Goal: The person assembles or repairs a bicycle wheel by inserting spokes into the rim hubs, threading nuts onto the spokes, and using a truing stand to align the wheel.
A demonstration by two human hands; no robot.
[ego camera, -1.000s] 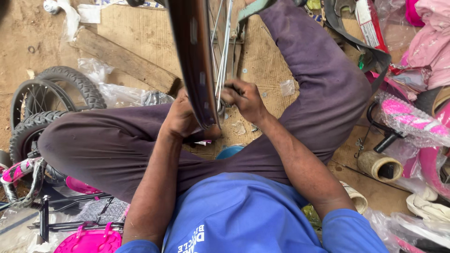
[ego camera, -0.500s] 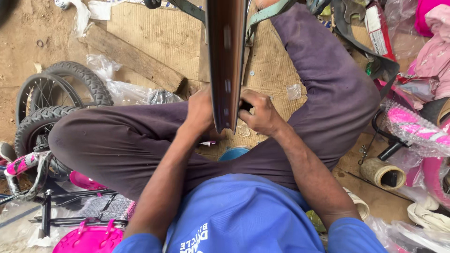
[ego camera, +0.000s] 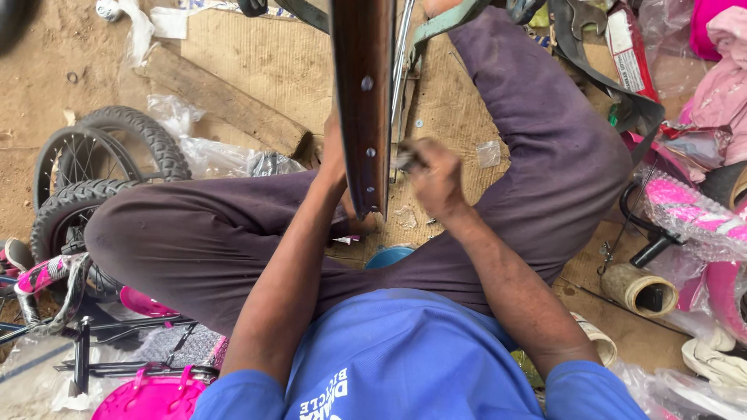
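A brown bicycle wheel rim stands upright between my crossed legs, edge-on to the camera, with thin silver spokes showing on its right side. My left hand grips the rim from the left and is partly hidden behind it. Just right of the rim, my right hand is closed on a small dark tool held against the spokes. The tool is blurred.
Two small tyred wheels lie at the left, near a plastic bag and a wooden plank. A pink basket sits bottom left. Pink wrapped bike parts and a tape roll crowd the right. A blue dish lies under my legs.
The rim has shifted to the right in view and now faces the camera edge-on. Both hands stay at it; the right hand has risen slightly along the spokes.
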